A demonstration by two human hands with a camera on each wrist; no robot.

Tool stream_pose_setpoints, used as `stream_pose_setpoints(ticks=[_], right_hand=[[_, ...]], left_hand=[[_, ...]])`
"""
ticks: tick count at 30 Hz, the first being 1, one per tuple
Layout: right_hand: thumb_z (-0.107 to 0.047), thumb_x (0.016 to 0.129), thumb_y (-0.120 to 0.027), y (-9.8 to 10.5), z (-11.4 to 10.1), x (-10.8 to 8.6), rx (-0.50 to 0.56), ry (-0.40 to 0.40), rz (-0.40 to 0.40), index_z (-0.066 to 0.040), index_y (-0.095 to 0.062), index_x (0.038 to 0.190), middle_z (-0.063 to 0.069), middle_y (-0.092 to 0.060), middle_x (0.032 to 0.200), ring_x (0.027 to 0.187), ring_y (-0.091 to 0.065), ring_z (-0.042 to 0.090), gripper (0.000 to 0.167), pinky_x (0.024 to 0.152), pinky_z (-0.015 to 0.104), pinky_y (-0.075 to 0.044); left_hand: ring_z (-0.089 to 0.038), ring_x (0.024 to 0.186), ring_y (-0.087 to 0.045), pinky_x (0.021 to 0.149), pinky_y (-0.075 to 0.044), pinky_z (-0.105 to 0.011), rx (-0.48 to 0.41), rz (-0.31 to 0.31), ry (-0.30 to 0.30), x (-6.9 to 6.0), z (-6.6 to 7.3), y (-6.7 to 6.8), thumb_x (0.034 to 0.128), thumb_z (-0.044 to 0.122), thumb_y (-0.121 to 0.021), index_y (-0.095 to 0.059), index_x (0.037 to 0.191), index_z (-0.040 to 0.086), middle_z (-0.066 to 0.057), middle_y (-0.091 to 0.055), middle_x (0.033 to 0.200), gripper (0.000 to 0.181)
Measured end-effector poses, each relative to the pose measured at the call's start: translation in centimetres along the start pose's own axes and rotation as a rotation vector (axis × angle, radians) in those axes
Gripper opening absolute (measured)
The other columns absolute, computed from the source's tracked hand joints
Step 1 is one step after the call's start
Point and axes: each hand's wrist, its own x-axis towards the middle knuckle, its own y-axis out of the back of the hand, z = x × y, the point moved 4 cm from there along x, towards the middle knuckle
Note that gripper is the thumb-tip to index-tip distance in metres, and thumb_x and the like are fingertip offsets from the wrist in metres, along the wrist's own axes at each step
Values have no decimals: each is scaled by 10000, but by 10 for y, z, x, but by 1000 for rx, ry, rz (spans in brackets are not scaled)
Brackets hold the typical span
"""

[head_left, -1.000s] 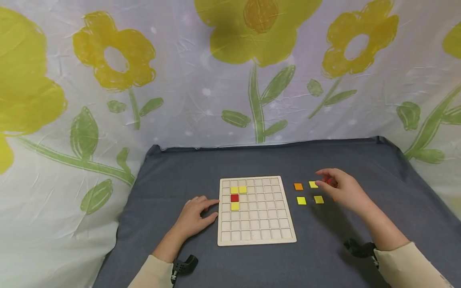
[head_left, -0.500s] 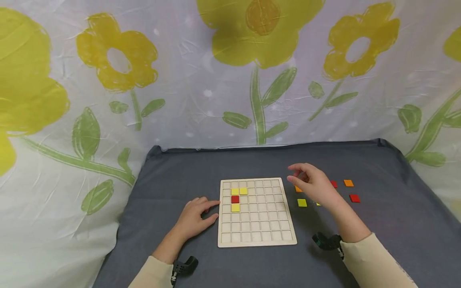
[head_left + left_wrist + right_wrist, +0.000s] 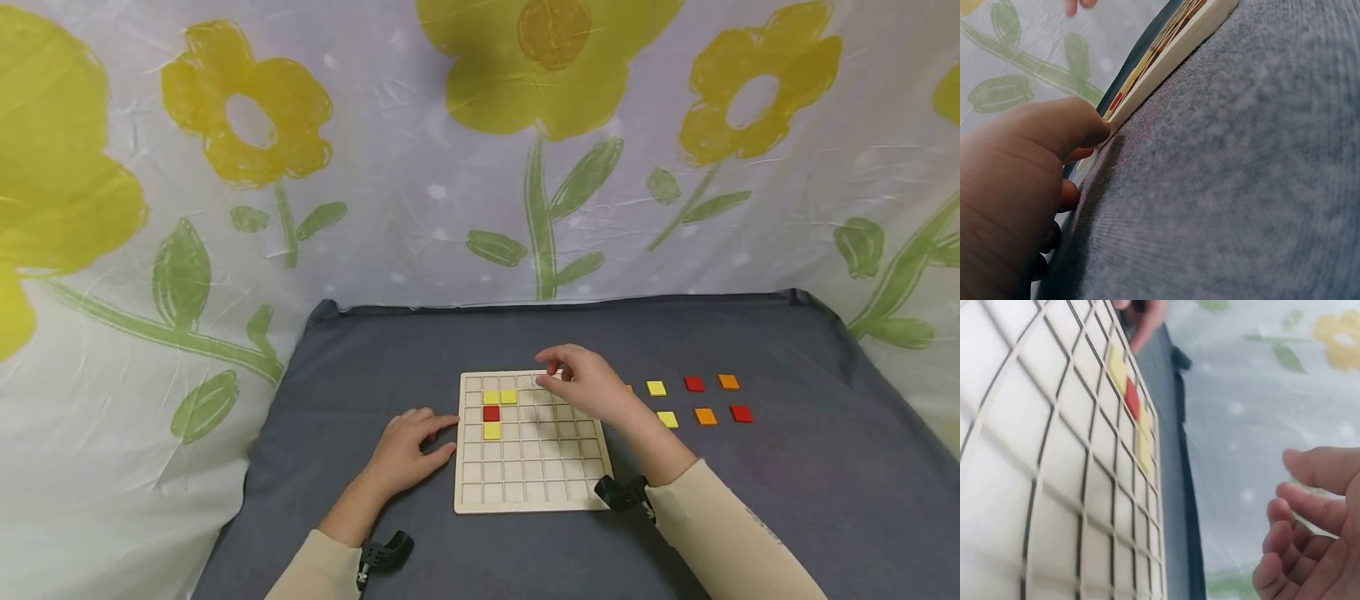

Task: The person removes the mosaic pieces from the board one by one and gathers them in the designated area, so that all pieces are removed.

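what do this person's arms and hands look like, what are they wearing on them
The left hand and right hand are bare, without gloves. The left sleeve and right sleeve are beige; the right one shows small dark marks, too small to read. A black, curved device sits at each wrist, left and right.

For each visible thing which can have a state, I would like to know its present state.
Grid board: flat on cloth, mostly unfilled.
Three yellow tiles: set in cells.
One red tile: set between two yellows.
Loose tiles: off the board, some partly hidden.
Left hand: touching board's left edge.
Right hand: raised above board, no tile visible in it.
Backdrop: hanging, creased.
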Motion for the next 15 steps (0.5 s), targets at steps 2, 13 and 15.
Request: stream_pose_setpoints(ticks=[2,13,15], right_hand=[[-203,987,-713,-12,-3,10,-13,-18,-47,-63,-677,1302,18,-608,1009,705,-525,210,347,612,332,-449],[-130,924,-767,-53,2,41,-139,-135,-152,-33,-733,1203,33,-669,978,839,-603,197,298,767,377,-506],[-114,895,-792,-58,4,43,-192,-130,-155,-33,-748,1164,31,-689,967,882,-623,198,284,820,386,-515]], left_hand=[[-81,690,-358,687,-315,-332,2,4,2,-1,-1,1,900,322,-796,-750,1260,221,100,-413,752,377],[-79,701,-364,702,-316,-337,-3,-9,1,0,0,0,911,318,-786,-741,1277,233,119,-408,767,378],[-82,696,-358,705,-312,-340,-5,-6,-4,0,0,0,917,313,-781,-739,1280,226,119,-404,767,376]])
